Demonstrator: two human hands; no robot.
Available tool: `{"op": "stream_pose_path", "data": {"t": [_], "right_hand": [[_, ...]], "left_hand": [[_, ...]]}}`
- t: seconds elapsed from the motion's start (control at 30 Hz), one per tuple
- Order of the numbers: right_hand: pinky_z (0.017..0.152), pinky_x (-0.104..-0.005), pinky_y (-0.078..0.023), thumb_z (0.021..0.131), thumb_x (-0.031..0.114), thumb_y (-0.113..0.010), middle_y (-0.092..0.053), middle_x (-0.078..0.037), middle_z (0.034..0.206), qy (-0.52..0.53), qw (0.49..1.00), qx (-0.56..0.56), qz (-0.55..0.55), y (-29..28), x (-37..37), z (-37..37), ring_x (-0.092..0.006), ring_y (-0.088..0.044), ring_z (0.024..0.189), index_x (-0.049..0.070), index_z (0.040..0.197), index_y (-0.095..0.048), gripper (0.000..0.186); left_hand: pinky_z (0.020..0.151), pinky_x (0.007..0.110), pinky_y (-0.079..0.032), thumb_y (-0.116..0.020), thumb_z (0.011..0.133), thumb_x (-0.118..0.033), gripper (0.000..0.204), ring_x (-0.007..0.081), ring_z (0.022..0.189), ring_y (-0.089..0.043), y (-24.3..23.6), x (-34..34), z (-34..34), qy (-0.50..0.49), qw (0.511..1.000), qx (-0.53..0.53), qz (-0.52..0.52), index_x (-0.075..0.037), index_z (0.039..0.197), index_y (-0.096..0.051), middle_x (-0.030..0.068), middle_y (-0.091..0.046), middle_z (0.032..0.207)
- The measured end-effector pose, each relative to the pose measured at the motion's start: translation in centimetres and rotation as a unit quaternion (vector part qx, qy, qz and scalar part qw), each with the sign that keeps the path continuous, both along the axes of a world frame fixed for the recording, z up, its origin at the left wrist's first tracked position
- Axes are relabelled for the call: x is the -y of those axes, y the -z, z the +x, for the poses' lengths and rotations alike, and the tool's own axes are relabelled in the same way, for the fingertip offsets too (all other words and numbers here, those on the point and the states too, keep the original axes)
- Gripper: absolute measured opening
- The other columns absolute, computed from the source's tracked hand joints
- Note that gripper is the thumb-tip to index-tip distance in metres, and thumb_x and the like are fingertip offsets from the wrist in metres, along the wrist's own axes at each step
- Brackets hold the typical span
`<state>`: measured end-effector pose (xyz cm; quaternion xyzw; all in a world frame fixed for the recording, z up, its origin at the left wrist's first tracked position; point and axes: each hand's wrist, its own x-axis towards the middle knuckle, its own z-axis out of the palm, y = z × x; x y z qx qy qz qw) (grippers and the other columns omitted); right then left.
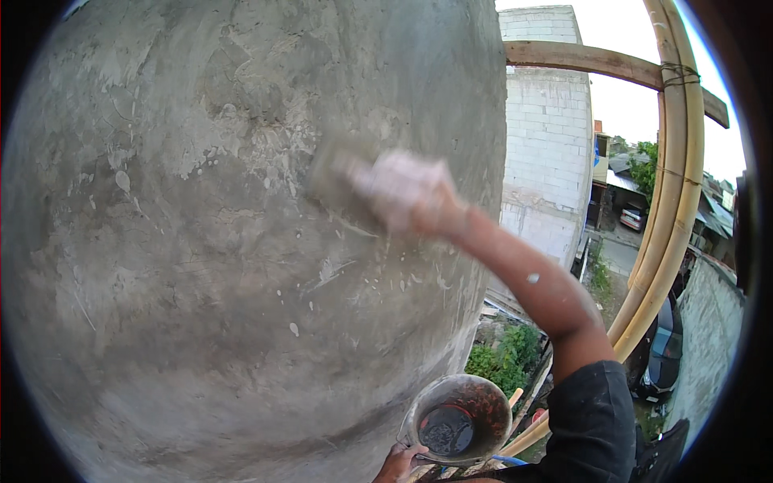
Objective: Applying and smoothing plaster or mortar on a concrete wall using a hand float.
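Observation:
My right hand (407,193), pale with dust and smeared by motion, grips a flat tool (338,173), perhaps a float or sponge, on or very near the grey plastered wall (201,266). The wall is mottled, with pale specks and patches. Low at the centre, my left hand (407,459) holds a grey bucket (491,406) by its rim or handle. The bucket has orange-red stains inside and dark liquid at the bottom.
Bamboo poles (676,185) stand at the right, tied to a wooden board (584,60). Beyond are a white block wall (543,137), parked cars (660,354), roofs and green plants (507,354) below. The plastered wall's edge runs down right of centre.

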<state>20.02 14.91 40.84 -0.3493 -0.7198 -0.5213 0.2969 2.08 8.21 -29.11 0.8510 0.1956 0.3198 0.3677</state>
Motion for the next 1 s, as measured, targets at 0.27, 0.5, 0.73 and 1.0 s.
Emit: {"op": "stream_pose_path", "data": {"t": [0.27,0.5,0.73,1.0], "right_hand": [[0.088,-0.0484,-0.049,0.096,0.018,-0.046,-0.067,-0.026,0.101,-0.099,0.903,-0.197,0.369,-21.8,-1.4,19.3,-0.0434,-0.063,0.098,0.0,0.109,-0.066,0.03],[0.058,-0.0307,-0.058,0.093,0.014,-0.058,-0.072,-0.014,0.095,-0.132,0.985,-0.01,0.114,-1.0,-0.9,2.1,-0.0228,-0.071,0.078,0.012,0.116,-0.069,0.025],[0.083,-0.0406,-0.054,0.1,0.022,-0.052,-0.072,-0.015,0.107,-0.078,0.95,-0.222,0.204,-16.7,-1.7,12.6,-0.0319,-0.07,0.097,0.009,0.119,-0.066,0.027],[0.089,-0.0435,-0.053,0.096,0.017,-0.052,-0.071,-0.019,0.106,0.042,0.929,-0.283,0.236,-22.3,-1.1,15.5,-0.0378,-0.067,0.1,0.011,0.123,-0.066,0.03]], "left_hand": [[0.09,0.043,-0.05,-0.068,0.09,-0.018,0.025,0.0257,0.102,-0.062,-5.5,2.3,-2.0,-0.014,0.999,-0.027,-0.02,-0.009,0.112,-0.064,0.0118,-0.057,0.115],[0.09,0.042,-0.05,-0.068,0.09,-0.016,0.02,0.0248,0.103,-0.062,-10.8,2.5,-1.0,-0.05,0.995,-0.003,-0.082,-0.009,0.108,-0.067,0.0114,-0.059,0.114],[0.089,0.042,-0.05,-0.068,0.09,-0.017,0.021,0.0247,0.103,-0.062,-13.1,2.0,-0.4,-0.044,0.976,0.012,-0.212,-0.009,0.109,-0.066,0.0118,-0.06,0.113],[0.089,0.042,-0.05,-0.068,0.089,-0.018,0.023,0.0245,0.102,-0.063,-15.4,1.1,1.7,-0.067,0.922,0.073,-0.374,-0.009,0.111,-0.066,0.0122,-0.06,0.112]]}}
